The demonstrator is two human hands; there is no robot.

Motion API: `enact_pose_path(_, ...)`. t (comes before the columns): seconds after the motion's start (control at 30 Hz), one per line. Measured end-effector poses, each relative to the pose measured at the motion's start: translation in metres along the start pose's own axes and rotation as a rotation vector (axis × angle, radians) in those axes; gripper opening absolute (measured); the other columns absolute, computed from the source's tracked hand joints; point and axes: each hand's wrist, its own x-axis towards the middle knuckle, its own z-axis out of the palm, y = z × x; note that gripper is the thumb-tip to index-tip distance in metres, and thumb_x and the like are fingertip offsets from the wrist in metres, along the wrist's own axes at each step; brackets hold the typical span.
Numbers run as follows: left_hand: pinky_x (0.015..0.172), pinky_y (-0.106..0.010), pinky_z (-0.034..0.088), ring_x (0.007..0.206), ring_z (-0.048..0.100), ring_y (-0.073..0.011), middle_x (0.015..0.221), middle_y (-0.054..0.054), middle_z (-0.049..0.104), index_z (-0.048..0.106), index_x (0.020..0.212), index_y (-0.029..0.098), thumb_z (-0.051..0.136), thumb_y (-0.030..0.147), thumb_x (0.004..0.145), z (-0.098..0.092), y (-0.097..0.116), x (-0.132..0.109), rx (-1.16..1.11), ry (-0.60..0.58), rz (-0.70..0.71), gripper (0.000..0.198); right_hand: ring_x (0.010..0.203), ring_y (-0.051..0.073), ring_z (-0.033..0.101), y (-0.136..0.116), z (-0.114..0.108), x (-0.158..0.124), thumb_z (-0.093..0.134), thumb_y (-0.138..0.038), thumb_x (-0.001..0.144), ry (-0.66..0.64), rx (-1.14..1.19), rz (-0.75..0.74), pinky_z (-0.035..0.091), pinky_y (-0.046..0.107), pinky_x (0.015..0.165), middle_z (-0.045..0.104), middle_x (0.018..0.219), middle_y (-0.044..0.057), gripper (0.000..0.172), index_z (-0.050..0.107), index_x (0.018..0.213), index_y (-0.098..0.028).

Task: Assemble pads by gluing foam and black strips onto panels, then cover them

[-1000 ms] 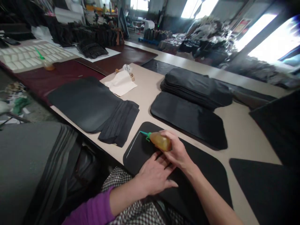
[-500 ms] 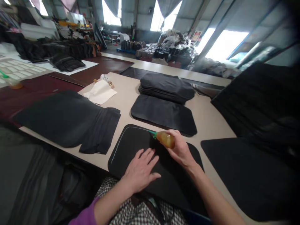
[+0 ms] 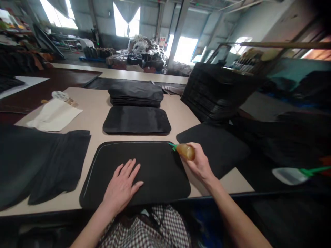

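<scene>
- The single view comes from a camera worn on the person's head, above the near edge of the surface [image 3: 95, 117], facing forward and down.
- It is close to the black panel [image 3: 157, 175], which lies toward six o'clock and is seen at a slant from above.
- The left hand [image 3: 120, 189] at seven o'clock and the right hand [image 3: 198, 162] at four are near the lens.
- Checked cloth [image 3: 150, 232] at six o'clock sits almost under the camera.
- The wide view reaches beyond the surface to a distant wall [image 3: 150, 20] at twelve and a bright window [image 3: 120, 29] at eleven.
</scene>
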Motion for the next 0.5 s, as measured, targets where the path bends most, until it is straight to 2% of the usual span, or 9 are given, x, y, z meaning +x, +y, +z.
enact_pose_path(0.23,0.116,-0.046,0.037,0.147,0.039,-0.0256,0.162,-0.005,0.039,0.040,0.154,0.029,0.040,0.057,0.102,0.001,-0.002,0.000,0.045,0.029,0.019,0.059,0.113,0.031,0.058,-0.001,-0.003,-0.009,0.058,-0.030,0.093,0.045,-0.014,-0.003,0.051,0.045,0.096,0.054,0.124,0.011,0.041,0.045,0.132,-0.025)
enact_pose_path(0.5,0.117,-0.047,0.036,0.149,0.037,-0.0251,0.163,-0.008,0.037,0.039,0.155,0.027,0.038,0.056,0.103,-0.004,0.000,0.001,0.072,-0.009,0.018,0.059,0.113,0.031,0.058,0.001,-0.029,-0.034,0.060,-0.030,0.090,-0.014,-0.039,0.022,0.051,0.043,0.096,0.053,0.127,0.011,0.047,0.045,0.135,-0.025)
